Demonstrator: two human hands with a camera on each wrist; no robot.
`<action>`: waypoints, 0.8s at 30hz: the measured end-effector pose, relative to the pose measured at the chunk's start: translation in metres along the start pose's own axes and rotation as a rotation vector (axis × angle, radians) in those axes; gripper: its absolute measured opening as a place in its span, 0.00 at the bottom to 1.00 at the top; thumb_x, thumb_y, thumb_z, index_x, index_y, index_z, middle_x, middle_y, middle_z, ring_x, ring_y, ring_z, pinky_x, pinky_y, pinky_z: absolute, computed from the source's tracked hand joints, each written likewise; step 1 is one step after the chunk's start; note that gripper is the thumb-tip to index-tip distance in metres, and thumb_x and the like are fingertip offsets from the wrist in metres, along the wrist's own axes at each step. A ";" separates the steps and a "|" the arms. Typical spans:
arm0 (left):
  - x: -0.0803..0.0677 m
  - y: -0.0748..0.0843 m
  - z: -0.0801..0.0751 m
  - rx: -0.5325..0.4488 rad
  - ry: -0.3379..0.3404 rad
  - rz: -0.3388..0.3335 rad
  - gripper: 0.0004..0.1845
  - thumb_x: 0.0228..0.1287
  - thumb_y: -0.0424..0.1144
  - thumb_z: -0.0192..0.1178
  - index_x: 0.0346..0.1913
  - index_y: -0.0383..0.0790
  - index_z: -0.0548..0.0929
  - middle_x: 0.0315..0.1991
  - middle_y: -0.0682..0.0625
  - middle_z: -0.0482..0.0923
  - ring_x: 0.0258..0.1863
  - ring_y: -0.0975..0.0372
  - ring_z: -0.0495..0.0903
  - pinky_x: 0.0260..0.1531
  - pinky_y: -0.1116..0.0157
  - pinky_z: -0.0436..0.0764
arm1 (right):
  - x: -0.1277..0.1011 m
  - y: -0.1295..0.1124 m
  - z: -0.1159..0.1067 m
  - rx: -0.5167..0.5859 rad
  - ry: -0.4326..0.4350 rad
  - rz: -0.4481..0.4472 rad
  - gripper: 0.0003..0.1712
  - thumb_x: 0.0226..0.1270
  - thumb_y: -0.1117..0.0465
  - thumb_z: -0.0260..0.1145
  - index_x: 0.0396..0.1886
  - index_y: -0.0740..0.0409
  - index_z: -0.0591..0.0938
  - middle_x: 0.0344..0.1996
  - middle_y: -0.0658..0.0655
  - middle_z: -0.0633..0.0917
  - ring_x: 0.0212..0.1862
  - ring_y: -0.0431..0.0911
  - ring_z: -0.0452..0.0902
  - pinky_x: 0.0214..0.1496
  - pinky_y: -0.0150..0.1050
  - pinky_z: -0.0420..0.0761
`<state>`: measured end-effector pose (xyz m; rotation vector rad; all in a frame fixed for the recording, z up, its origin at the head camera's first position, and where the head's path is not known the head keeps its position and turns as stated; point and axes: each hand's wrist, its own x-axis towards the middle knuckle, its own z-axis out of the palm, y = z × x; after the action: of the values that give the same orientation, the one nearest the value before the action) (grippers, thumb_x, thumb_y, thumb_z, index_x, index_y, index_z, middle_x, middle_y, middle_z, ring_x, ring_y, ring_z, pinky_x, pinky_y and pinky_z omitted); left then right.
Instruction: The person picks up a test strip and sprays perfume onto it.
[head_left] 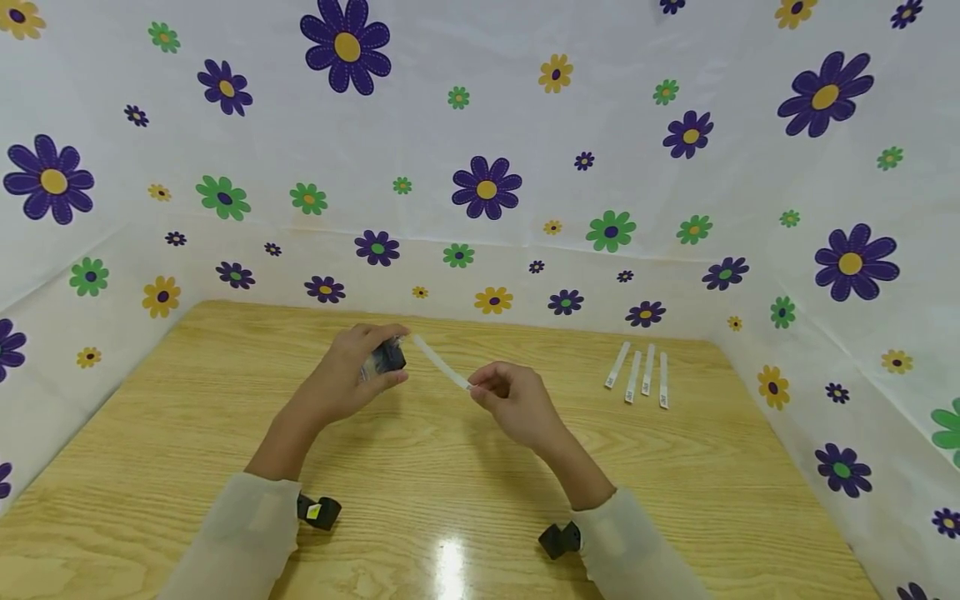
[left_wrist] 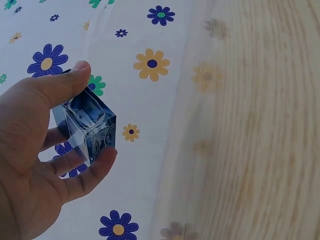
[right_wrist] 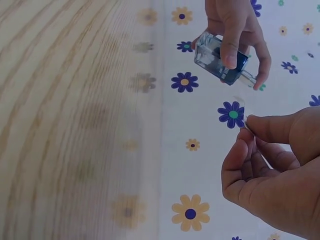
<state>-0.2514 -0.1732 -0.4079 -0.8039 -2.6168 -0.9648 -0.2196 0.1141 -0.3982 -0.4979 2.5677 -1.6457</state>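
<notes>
My left hand [head_left: 352, 371] grips a small square glass bottle [head_left: 386, 358] with dark blue liquid above the wooden table [head_left: 420, 467]. In the left wrist view the bottle [left_wrist: 90, 122] sits between thumb and curled fingers. My right hand [head_left: 513, 400] pinches one end of a thin white paper strip [head_left: 442, 364], whose far end points at the bottle's top. In the right wrist view the bottle [right_wrist: 220, 60] hangs above my right hand's pinching fingers [right_wrist: 250, 131].
Several more white strips [head_left: 639, 373] lie side by side on the table at the right rear. Flowered white cloth [head_left: 487, 183] walls the table at the back and on both sides. Wrist cameras [head_left: 318, 511] hang under both sleeves.
</notes>
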 end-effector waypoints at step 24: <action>-0.001 -0.004 0.005 0.044 0.033 -0.030 0.30 0.66 0.47 0.71 0.70 0.53 0.75 0.65 0.40 0.74 0.62 0.38 0.69 0.55 0.38 0.75 | -0.005 -0.012 -0.001 0.001 -0.009 -0.022 0.04 0.72 0.67 0.67 0.42 0.62 0.86 0.34 0.60 0.85 0.30 0.45 0.75 0.30 0.31 0.74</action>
<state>-0.2529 -0.1724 -0.4142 -0.7333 -2.6193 -0.9173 -0.2121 0.1114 -0.3876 -0.5341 2.5640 -1.6485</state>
